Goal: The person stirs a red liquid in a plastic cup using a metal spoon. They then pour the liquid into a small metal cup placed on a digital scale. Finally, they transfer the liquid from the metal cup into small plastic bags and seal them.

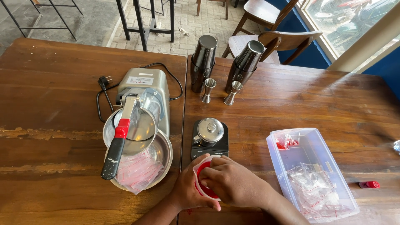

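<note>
I hold a small clear cup (203,180) with something red inside, low on the counter (291,100) just in front of the black scale (209,146). My left hand (189,189) wraps its side; my right hand (231,183) closes over the top, hiding most of it, so I cannot make out the red contents. A small steel pot (209,131) sits on the scale. Left stands the ice crusher (139,112) over a bowl (160,160) of little bags. Right, a clear tub (312,146), cut off below.
</note>
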